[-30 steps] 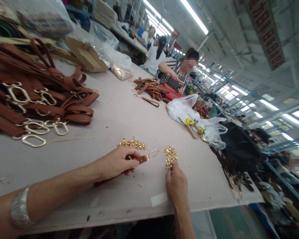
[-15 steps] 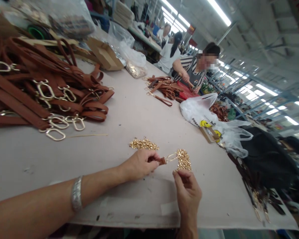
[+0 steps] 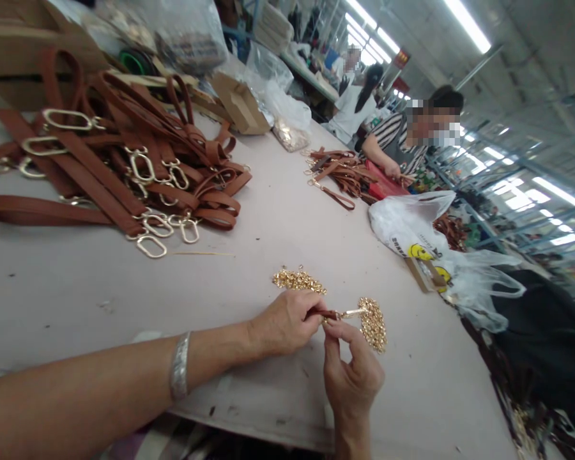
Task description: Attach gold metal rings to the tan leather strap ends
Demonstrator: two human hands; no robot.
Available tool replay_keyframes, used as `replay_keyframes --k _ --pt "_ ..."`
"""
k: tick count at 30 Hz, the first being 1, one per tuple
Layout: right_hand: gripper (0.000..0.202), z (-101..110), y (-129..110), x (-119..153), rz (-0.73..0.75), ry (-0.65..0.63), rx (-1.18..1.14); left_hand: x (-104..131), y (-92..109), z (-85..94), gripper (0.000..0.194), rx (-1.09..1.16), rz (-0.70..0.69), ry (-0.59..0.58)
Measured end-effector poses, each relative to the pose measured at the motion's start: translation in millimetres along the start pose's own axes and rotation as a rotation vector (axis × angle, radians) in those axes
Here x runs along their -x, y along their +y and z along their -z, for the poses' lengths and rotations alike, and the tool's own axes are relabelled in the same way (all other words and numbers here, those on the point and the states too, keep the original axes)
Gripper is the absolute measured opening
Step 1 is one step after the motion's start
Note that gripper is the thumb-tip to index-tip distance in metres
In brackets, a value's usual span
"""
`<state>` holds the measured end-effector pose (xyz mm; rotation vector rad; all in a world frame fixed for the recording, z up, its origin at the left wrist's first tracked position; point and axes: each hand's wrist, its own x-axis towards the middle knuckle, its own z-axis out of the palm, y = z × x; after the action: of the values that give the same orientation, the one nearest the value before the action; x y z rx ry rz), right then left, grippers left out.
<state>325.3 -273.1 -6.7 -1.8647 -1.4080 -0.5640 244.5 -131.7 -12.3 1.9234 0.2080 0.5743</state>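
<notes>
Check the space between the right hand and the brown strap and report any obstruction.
Nothing visible blocks it: the right hand has its fingertips right at the brown strap, held in the left hand.

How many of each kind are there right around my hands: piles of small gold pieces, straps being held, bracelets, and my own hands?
Piles of small gold pieces: 2
Held brown strap: 1
Silver bracelet: 1
Hands, left hand and right hand: 2
Total: 6
</notes>
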Motion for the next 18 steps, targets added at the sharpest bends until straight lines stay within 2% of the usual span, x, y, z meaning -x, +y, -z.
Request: replay_keyframes --k 4,9,13,18 --pt "0.017 0.1 -5.2 -3.4 0.059 -0.037 0.057 0.8 0.8 2.8 0.016 -0.002 -0.03 -0.004" --pt "0.011 -3.9 -10.3 0.4 -0.043 0.055 0.111 2.9 2.2 1.9 0.016 -0.031 -0.071 0.01" --pt "0.003 -8.6 -11.9 6.5 -0.294 0.104 0.038 4.1 1.7 1.4 0.016 -0.021 -0.108 0.016" --pt "0.026 -15.0 -12.1 17.3 -0.659 0.218 -0.373 8.4 4.5 -0.1 0.016 -0.047 -0.146 0.004"
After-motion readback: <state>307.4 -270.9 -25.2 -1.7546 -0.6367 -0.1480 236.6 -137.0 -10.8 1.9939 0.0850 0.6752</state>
